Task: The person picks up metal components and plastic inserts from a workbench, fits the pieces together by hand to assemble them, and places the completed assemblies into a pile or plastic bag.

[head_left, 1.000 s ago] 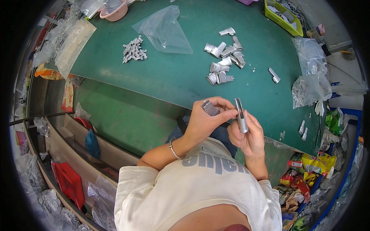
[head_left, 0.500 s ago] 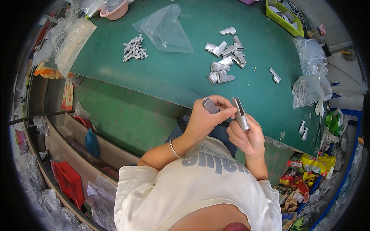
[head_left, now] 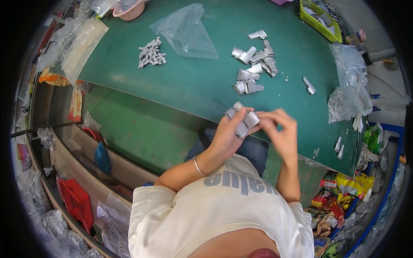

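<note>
While the left hand (head_left: 230,135) curls around a small bunch of silver metal pieces (head_left: 241,120), gripping them just above the near edge of the green table (head_left: 180,81), the right hand (head_left: 282,133) sits just beside it at three o'clock, its fingertips (head_left: 262,122) pinched on the end of the same bunch. At twelve o'clock from the hands lies a loose pile of similar metal pieces (head_left: 254,69), with one single piece (head_left: 308,85) off at two o'clock. A clear plastic bag (head_left: 187,32) and a heap of small grey parts (head_left: 150,52) lie toward eleven o'clock.
</note>
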Available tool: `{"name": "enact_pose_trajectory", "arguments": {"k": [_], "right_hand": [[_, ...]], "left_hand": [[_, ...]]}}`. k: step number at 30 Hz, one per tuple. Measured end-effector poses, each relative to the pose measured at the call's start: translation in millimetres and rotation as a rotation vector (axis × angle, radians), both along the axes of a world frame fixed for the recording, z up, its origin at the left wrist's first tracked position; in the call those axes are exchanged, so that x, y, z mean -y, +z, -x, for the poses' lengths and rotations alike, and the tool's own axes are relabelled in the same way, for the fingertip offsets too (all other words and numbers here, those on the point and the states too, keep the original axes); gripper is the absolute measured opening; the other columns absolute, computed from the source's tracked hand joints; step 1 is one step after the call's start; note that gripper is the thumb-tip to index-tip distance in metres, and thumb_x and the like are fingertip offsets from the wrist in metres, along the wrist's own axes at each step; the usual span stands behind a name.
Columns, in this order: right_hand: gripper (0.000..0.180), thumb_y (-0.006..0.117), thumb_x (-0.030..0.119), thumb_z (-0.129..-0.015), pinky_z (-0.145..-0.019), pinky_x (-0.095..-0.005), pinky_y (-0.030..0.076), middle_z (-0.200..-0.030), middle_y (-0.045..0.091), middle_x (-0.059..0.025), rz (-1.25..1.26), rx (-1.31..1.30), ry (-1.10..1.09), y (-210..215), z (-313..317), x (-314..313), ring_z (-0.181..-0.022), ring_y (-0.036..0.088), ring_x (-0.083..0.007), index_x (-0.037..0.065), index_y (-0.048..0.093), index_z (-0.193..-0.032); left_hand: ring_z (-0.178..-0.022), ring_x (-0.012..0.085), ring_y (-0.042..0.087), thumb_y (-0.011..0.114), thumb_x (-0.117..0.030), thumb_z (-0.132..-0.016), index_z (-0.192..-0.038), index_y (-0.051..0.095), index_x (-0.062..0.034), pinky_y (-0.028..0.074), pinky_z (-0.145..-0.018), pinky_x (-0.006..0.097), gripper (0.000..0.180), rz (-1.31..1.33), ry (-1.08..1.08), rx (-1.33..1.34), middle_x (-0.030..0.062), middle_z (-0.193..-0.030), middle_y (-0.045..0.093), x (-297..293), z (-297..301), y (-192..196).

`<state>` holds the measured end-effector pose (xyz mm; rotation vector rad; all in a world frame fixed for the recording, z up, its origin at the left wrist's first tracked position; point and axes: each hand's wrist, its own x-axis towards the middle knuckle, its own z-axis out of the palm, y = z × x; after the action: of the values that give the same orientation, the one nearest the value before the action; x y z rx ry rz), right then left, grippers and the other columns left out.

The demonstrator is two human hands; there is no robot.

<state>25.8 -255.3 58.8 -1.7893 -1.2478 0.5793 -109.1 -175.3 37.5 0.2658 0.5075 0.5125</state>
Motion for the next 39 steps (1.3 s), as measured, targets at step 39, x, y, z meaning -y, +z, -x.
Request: {"name": "enact_pose_trajectory", "arguments": {"k": [39], "right_hand": [[0.027,0.060,-0.015,-0.071,-0.078,-0.0280,0.048,-0.101,0.054,-0.0143,-0.438,-0.364,-0.132,4.8,34.3,5.4,-0.092,0.057,-0.0198,-0.006,0.058,-0.097]], "left_hand": [[-0.073,0.0087,0.053,0.066,0.003,-0.073,-0.097,0.063,0.0022,0.044,-0.061,0.019,0.024,-0.867,0.110,-0.128,0.0074,-0.098,0.052,-5.3,11.5,12.3]]}}
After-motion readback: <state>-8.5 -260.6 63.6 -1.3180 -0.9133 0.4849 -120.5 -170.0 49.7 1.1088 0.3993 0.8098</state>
